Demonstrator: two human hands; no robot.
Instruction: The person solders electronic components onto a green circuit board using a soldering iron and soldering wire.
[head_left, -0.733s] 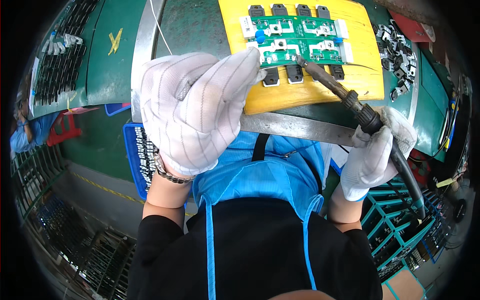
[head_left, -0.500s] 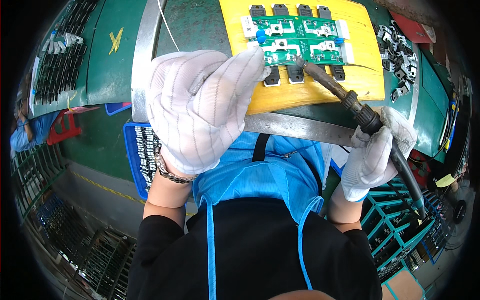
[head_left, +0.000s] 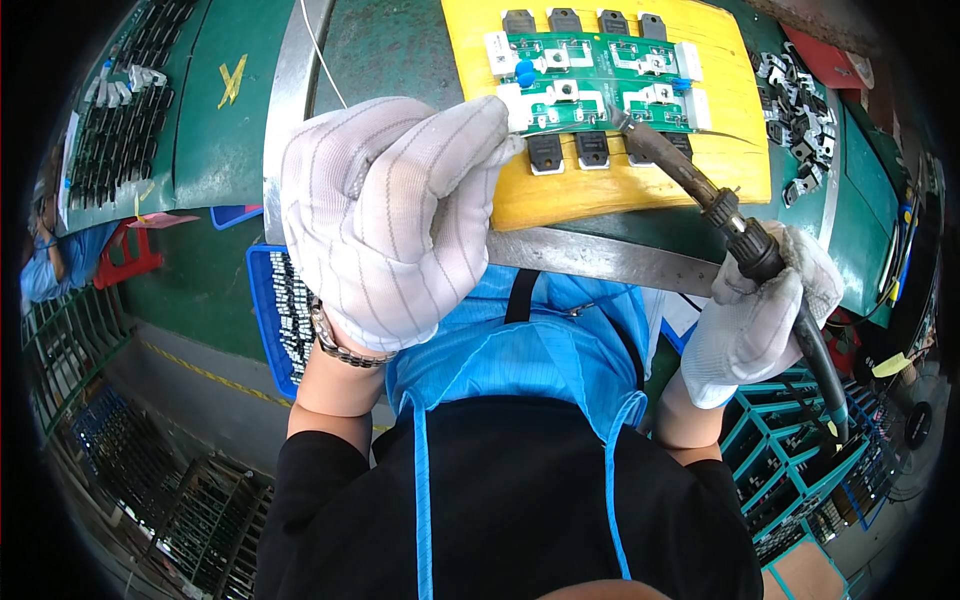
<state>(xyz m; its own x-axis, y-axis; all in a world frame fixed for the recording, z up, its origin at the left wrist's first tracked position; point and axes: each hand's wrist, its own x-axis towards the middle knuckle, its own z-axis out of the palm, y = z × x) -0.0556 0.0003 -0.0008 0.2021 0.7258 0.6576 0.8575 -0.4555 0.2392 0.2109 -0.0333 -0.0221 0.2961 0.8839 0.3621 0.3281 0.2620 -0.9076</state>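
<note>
Head view, noted from largest to smallest. Green desk, edged with a metal strip along the near side. Yellow board lying flat on the desk, near its edge. Left hand, in a white striped glove, fingers curled and pinched narrow at the left edge of the yellow board, thin solder wire trailing up behind it. Right hand, gloved, closed around the handle of a soldering iron. Green circuit board resting on the yellow board, black components along both long edges. Iron tip touching the circuit board's near edge, right of centre. Blue bin of small parts below the desk edge.
</note>
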